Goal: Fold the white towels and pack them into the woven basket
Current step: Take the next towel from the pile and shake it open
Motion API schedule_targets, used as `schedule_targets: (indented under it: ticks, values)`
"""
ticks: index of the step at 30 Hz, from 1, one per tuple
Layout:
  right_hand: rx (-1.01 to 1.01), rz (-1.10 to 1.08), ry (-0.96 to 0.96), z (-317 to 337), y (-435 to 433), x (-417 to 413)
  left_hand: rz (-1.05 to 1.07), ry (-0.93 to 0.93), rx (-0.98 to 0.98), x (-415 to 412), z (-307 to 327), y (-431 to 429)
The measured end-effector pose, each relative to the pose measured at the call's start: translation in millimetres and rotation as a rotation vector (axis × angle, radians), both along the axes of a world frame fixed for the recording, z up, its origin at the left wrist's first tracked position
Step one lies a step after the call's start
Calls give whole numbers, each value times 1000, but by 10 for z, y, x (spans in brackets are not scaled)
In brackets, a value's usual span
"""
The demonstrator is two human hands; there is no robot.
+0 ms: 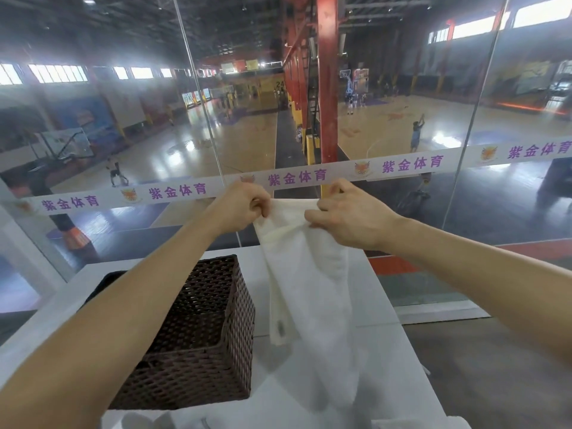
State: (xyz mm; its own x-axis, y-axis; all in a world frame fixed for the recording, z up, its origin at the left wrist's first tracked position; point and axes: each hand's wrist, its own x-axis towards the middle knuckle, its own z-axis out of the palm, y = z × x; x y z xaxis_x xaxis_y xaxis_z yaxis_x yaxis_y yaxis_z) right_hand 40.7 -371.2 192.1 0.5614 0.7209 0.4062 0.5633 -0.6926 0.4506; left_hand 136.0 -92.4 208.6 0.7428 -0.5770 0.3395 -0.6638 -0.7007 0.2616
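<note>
A white towel [309,292] hangs in the air above the table, bunched along its top edge. My left hand [240,205] pinches its upper left corner and my right hand [349,216] pinches the upper right part, the two hands close together. The towel's lower end drapes down to the white table [387,360]. A dark brown woven basket [201,335] stands on the table to the left of the towel, partly behind my left forearm. More white towel cloth [148,421] lies at the near edge of the view.
A glass wall [123,150] with a lettered white strip stands right behind the table, overlooking a sports hall below. A black object [105,283] lies behind the basket. The floor [495,366] drops off right of the table.
</note>
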Motion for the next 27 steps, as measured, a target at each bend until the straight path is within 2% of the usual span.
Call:
schedule_targets:
  ticks: [9, 15, 22, 27]
  values:
    - [175, -285, 47, 182, -32, 67, -93, 170, -260, -201, 138, -222]
    - [233, -314, 24, 275, -74, 118, -55, -6, -196, -89, 187, -336]
    - [206, -360, -135, 332, -68, 174, 45, 72, -270, -104, 262, -390]
    - [138, -252, -199, 308, -72, 162, 119, 118, -86, -102, 316, -401]
